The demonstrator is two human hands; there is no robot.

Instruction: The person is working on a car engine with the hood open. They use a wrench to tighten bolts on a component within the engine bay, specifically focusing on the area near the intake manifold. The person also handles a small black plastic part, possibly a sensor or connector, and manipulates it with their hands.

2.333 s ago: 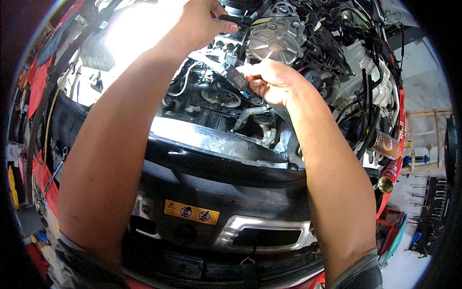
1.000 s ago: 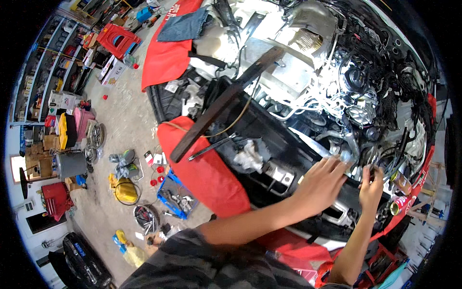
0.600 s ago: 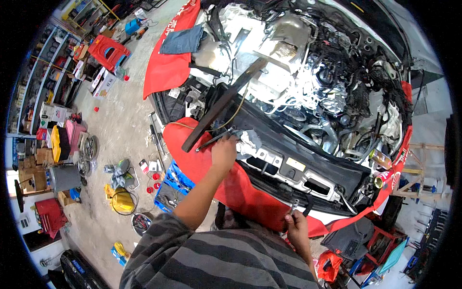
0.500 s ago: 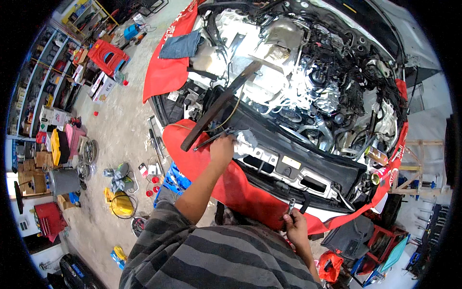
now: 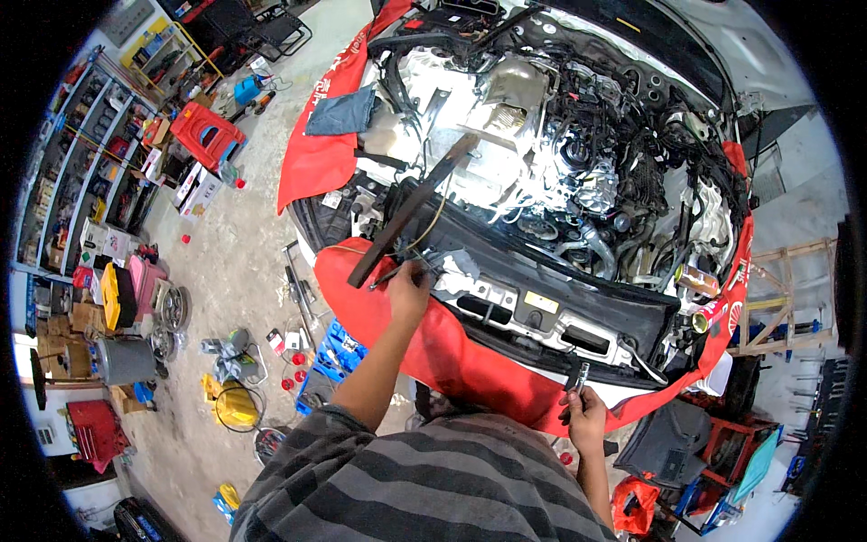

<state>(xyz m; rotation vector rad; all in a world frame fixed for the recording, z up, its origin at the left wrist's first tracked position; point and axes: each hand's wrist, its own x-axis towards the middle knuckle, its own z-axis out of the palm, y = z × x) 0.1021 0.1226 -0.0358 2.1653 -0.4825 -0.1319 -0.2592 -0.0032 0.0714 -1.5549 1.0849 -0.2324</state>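
My left hand has its fingers closed around a dark slender tool on the red fender cover, beside a crumpled grey-white cloth. My right hand grips a small chrome tool upright over the front of the cover. Beyond both hands is the open engine bay, with exposed hoses and wiring. A long dark bar lies diagonally across its left part, above my left hand.
A blue tool case, yellow bag and wheels lie on the floor at left, near shelving. Cans sit on the car's right edge. A red cart and wooden frame stand at right.
My hands have come back from the engine toward me. My left hand has taken the dark tool at left; my right holds the chrome tool lower down. The view has widened.
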